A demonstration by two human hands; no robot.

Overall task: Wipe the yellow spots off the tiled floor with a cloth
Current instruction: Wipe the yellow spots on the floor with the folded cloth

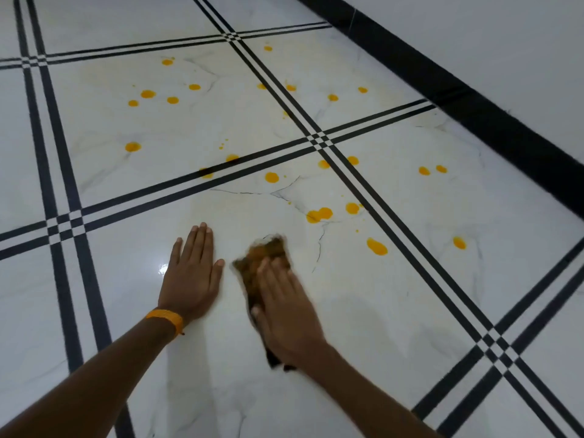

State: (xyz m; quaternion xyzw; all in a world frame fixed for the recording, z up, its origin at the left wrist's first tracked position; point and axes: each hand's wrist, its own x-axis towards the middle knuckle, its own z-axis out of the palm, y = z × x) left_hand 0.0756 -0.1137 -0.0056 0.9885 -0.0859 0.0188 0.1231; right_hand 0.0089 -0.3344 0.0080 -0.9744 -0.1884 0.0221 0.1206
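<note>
Ahead, yellow spots (319, 214), blk skirting (474, 99); L hand (192, 273) fingers together, R hand (284, 305) fingers flat on cloth (268, 251).

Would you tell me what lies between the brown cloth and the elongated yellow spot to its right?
Only bare white tile crossed by a thin dark vein, seen in the head view.

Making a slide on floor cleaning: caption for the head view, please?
Right hand presses a brown cloth on the tiled floor near yellow spots; left hand rests flat.

Head camera, downward over tiled floor (379, 311)
</note>
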